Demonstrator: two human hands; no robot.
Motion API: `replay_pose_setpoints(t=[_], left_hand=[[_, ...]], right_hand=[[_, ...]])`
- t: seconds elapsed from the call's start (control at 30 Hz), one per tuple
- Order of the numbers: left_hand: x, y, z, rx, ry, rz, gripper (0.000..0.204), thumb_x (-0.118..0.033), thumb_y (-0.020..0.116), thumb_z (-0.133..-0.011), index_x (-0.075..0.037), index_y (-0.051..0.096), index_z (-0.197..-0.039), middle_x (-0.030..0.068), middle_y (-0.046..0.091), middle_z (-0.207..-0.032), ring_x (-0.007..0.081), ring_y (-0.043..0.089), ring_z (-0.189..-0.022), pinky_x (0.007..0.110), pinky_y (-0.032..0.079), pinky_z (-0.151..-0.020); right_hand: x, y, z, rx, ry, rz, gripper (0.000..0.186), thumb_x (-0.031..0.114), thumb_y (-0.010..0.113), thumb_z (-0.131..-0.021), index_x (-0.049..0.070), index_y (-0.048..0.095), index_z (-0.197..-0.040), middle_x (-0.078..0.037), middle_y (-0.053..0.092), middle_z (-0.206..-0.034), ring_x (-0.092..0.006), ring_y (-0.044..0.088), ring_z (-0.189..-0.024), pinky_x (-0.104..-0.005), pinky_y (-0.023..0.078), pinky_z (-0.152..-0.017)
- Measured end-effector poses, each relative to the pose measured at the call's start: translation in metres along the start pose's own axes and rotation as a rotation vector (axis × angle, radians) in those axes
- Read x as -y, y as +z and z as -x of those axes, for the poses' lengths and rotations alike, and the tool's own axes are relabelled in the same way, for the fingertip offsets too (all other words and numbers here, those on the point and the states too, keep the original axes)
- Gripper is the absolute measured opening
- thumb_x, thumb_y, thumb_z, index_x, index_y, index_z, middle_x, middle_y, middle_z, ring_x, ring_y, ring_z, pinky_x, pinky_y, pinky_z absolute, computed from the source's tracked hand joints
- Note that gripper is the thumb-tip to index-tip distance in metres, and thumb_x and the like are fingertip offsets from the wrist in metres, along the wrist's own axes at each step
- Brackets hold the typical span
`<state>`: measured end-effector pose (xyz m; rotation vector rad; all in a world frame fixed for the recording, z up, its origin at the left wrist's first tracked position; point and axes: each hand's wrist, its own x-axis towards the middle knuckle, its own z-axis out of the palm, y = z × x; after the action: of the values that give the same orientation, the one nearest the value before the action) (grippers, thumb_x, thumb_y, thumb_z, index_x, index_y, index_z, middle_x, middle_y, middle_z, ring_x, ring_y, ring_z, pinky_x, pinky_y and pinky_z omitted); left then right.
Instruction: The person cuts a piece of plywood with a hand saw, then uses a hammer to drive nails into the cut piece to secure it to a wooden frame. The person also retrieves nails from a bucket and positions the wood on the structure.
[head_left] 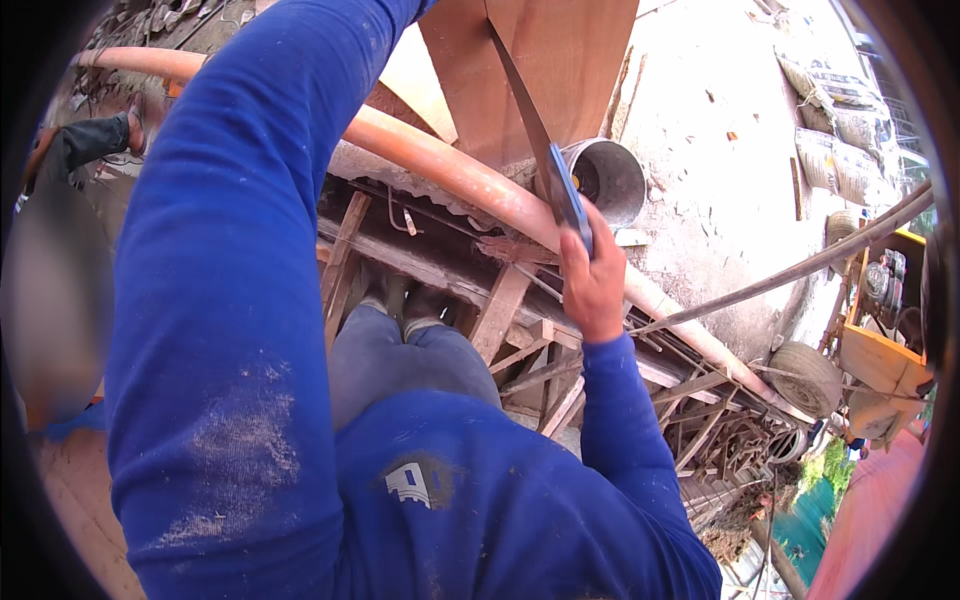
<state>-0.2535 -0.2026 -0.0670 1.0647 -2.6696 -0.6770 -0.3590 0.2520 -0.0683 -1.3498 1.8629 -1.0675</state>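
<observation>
My right hand is closed round the blue handle of a handsaw. The saw's blade points up and away, lying against a brown plywood sheet, with its tip at a dark line near the top of the picture. Across the left side stretches my left arm in a blue sleeve, and its hand is beyond the upper edge. Just behind the saw handle, a grey metal bucket lies tipped beside the plywood, its open mouth toward me.
A thick orange pipe crosses in front of me. Below it are wooden braces around my legs. A dark hose runs rightward toward a yellow machine and a wheel. Sacks are stacked far right. At left another person's leg shows.
</observation>
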Motion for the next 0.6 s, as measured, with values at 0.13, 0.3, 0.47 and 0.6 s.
replay_pose_setpoints(t=[0.13,0.3,0.47,0.6], left_hand=[[-0.016,0.004,-0.012,-0.042,0.121,-0.120,0.034,-0.027,0.064,-0.099,-0.001,0.075,-0.119,0.0255,0.076,-0.114,0.0384,0.073,-0.109,0.046,0.055,-0.097],[-0.037,0.002,0.011,-0.059,0.038,-0.070,0.036,-0.027,0.063,-0.099,-0.002,0.074,-0.122,0.0251,0.076,-0.116,0.0384,0.072,-0.112,0.046,0.054,-0.099],[-0.028,-0.003,0.017,-0.040,0.056,-0.024,0.038,-0.029,0.064,-0.098,-0.002,0.074,-0.123,0.0239,0.076,-0.117,0.0374,0.072,-0.113,0.046,0.054,-0.099],[-0.002,0.000,0.001,-0.015,-0.007,-0.055,0.038,-0.029,0.065,-0.098,-0.003,0.075,-0.123,0.0242,0.076,-0.117,0.0374,0.072,-0.113,0.046,0.054,-0.099]], right_hand=[[0.010,-0.042,0.096,-0.029,0.136,-0.161,0.060,0.040,0.065,-0.109,-0.003,0.057,-0.149,0.005,0.056,-0.076,-0.0010,0.046,-0.062,-0.0202,0.035,-0.055],[0.003,0.041,-0.123,-0.085,-0.143,0.010,0.035,0.021,0.068,-0.102,-0.002,0.068,-0.128,-0.019,0.074,-0.090,-0.0276,0.071,-0.079,-0.0404,0.055,-0.079],[0.009,0.041,-0.121,-0.094,-0.168,0.024,0.035,0.022,0.069,-0.101,-0.001,0.068,-0.128,-0.020,0.073,-0.090,-0.0328,0.072,-0.078,-0.0416,0.055,-0.077],[0.006,-0.016,0.035,0.013,0.042,-0.039,0.047,0.021,0.067,-0.103,-0.003,0.061,-0.143,-0.019,0.076,-0.125,-0.0250,0.072,-0.111,-0.0367,0.052,-0.101]])
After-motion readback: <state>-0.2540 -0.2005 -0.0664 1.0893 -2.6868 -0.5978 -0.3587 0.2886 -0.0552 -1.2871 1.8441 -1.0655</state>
